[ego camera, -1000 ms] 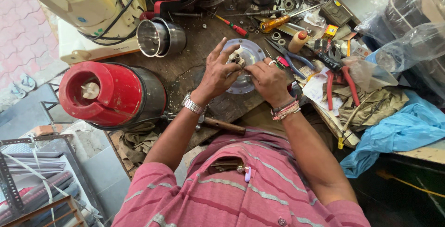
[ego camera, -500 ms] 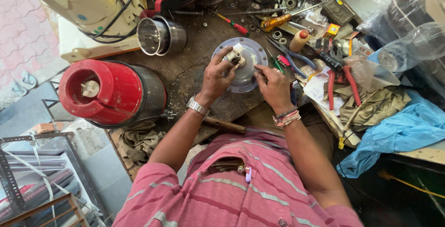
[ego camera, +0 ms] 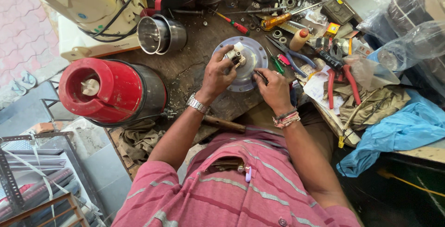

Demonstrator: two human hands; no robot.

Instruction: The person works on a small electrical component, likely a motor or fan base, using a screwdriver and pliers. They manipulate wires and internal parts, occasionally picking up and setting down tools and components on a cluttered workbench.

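Pinching the small white part [ego camera: 237, 53] tight in my left hand [ego camera: 217, 76] above the round metal plate [ego camera: 252, 51] on the workbench [ego camera: 194, 65], I keep my right hand [ego camera: 273, 90], curled around a thin tool [ego camera: 259, 75], slow and steady.

Repair workshop: tool-strewn bench [ego camera: 194, 65], pliers [ego camera: 340, 81].

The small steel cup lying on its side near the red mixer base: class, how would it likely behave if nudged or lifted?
The small steel cup lies on its side on the wooden workbench, so a nudge would probably roll it. Its shiny, smooth wall looks rigid and perhaps slippery. It seems thin-walled and empty, so likely light for its size.
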